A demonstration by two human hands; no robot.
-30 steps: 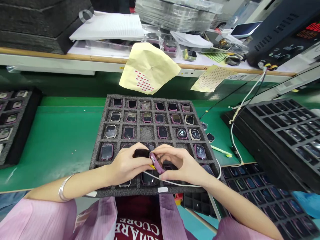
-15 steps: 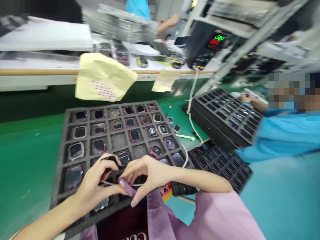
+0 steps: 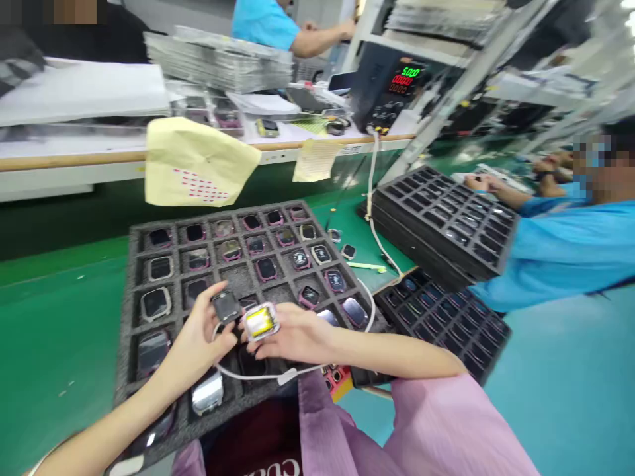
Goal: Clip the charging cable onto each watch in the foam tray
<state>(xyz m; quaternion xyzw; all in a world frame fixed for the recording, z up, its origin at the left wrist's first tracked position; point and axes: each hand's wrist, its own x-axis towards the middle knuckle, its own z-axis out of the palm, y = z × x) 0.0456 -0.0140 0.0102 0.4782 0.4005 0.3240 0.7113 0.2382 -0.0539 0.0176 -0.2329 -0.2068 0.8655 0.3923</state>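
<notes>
You have two hands (image 3: 201,327) on one dark part (image 3: 227,306) and one opened case (image 3: 261,322). The far row of your tray (image 3: 237,276) counts six watches (image 3: 251,222); the surface (image 3: 89,317) beside it carries two loose watches (image 3: 348,251) and one green stick (image 3: 366,267), with two yellow sheets (image 3: 198,165) beyond.

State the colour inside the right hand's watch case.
Yellow and whitish inside the watch case, in the right hand; the head view shows it.

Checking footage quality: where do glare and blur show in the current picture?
Head view: bright glare on a watch near the front edge of the tray; head view: clutter at upper right smeared; head view: digits on the power supply readable.
</notes>
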